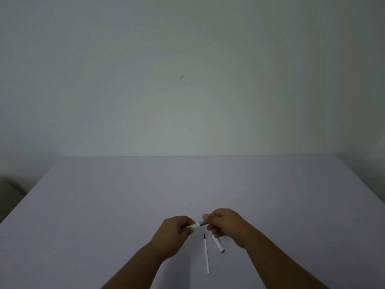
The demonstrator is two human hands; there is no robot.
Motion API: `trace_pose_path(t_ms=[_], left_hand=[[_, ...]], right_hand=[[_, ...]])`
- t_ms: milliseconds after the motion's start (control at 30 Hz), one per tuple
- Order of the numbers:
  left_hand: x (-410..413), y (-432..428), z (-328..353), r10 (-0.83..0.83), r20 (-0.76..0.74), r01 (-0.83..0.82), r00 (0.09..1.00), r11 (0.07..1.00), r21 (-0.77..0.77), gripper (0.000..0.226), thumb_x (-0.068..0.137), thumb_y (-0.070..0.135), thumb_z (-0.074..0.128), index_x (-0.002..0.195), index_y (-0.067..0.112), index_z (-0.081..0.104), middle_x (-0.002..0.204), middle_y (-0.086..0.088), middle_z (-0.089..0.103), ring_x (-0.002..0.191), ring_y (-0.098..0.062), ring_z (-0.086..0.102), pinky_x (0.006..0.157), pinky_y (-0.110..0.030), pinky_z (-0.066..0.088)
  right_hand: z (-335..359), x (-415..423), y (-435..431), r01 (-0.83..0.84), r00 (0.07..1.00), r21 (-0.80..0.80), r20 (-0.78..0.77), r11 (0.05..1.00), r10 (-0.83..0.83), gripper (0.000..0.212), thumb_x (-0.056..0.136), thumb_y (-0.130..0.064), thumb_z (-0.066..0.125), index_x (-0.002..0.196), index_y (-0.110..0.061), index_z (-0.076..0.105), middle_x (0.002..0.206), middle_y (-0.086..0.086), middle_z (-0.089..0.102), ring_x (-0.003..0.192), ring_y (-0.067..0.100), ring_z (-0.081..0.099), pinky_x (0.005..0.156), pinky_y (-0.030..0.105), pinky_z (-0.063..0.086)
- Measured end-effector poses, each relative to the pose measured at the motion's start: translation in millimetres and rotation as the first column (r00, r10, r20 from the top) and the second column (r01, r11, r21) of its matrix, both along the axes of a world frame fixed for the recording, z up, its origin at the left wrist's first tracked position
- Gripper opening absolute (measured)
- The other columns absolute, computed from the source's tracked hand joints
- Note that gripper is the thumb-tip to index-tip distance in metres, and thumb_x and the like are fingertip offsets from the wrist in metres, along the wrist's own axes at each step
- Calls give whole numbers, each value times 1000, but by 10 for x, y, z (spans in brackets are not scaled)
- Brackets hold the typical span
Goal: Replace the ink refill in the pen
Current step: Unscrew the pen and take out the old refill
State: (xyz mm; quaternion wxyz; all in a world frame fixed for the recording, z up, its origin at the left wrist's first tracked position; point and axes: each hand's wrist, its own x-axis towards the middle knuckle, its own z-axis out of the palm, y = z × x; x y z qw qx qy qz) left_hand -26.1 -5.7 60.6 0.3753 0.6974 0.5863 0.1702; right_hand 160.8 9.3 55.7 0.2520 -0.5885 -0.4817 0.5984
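A white pen (196, 225) is held level just above the table between both hands. My left hand (177, 232) grips its left end, the barrel. My right hand (226, 225) pinches its darker right end with the fingertips. Below the hands a thin white ink refill (206, 255) with a dark tip lies on the table, pointing away from me. Beside it to the right lies a short white pen cap (218, 243), tilted, partly under my right hand.
The pale lilac table (104, 205) stretches wide on all sides, and its far edge meets a plain wall (187, 80). A dark shape (10, 190) sits past the table's left edge.
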Motion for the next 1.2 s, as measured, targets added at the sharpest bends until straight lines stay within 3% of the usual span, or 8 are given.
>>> trace_pose_path(t_ms=[133,267,400,567,800,1000,1100,1200], left_hand=[[5,-1,-6,-3,-7,3,1000,1000,6,15,93,23,54,97,19,68,67,15,54,60,-4,46,57,-13,36],[8,-1,-11,-5,-2,5,1000,1000,0,13,93,23,54,94,21,67,68,14,54,60,-4,46,57,-12,36],[-1,9,-19,-16,9,16,1000,1000,-16,11,94,23,52,87,27,60,69,13,54,61,-4,45,58,-14,37],[2,19,-25,-37,40,39,999,998,-56,23,95,22,49,113,35,55,82,9,58,70,-6,52,64,-14,41],[21,41,-42,-47,45,51,998,996,-80,24,96,21,44,99,45,49,82,9,57,73,-14,54,65,-18,43],[-45,9,-146,-11,65,20,998,992,-124,23,97,20,42,98,42,48,81,7,55,70,-15,52,62,-19,44],[-52,-14,-231,13,81,-1,997,988,-154,25,97,19,42,95,43,48,80,6,55,69,-14,52,62,-20,45],[-46,-33,-303,25,83,-10,996,984,-179,25,97,19,42,96,44,48,80,6,55,71,-15,52,64,-22,47]], right_hand=[[-27,18,5,-3,1000,49,-19,999,4,9,81,-10,67,87,-16,65,85,4,65,78,17,59,79,32,53],[5,0,-12,0,999,-28,-38,1000,-1,12,85,-18,65,92,-9,66,81,5,66,70,14,58,66,24,53],[-12,4,20,127,990,64,-63,990,-123,8,85,-8,63,84,-14,68,77,2,64,69,13,58,68,23,53],[0,-2,53,154,985,76,-86,985,-147,13,83,-6,63,84,-17,69,78,2,63,74,15,58,72,26,52],[6,-25,72,238,958,28,-171,971,-230,13,83,-1,62,81,-12,68,71,6,60,65,16,55,64,25,52],[-39,77,143,533,766,-120,-353,838,-538,15,88,1,56,76,-7,62,69,10,61,60,16,53,58,26,51],[-212,122,104,478,858,-92,-164,873,-487,9,82,2,61,81,-7,61,68,10,58,56,15,51,54,24,49],[-479,122,24,273,907,27,325,962,-266,11,76,-10,70,81,-10,59,65,2,59,53,12,53,50,18,44]])
